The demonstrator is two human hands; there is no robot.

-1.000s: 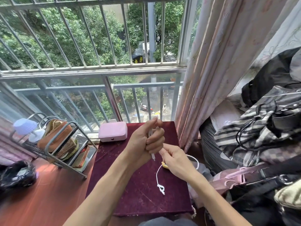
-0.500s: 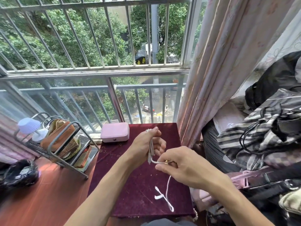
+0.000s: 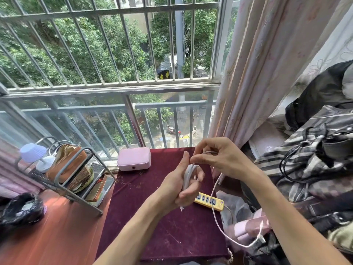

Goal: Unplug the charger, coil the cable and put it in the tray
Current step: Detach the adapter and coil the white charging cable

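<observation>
My left hand [image 3: 181, 186] is closed around several loops of the white charger cable [image 3: 188, 174], held upright over the dark red cloth-covered table [image 3: 152, 217]. One connector tip pokes out under the fist. My right hand [image 3: 221, 159] pinches the cable just above the coil and to its right. From there the loose tail [image 3: 214, 207] hangs down and curves right to its free end near the table's right edge. A yellow power strip [image 3: 209, 201] lies on the table below my hands with nothing plugged into it.
A pink case [image 3: 133, 158] sits at the table's far edge by the window railing. A metal wire rack [image 3: 72, 175] with pouches and a small lamp stands on the left. Curtain, bags and clothes crowd the right side. A black bag lies at far left.
My right hand has risen from below the coil to above it, carrying the cable up and over. The loose tail swung to the right, and the yellow power strip is uncovered.
</observation>
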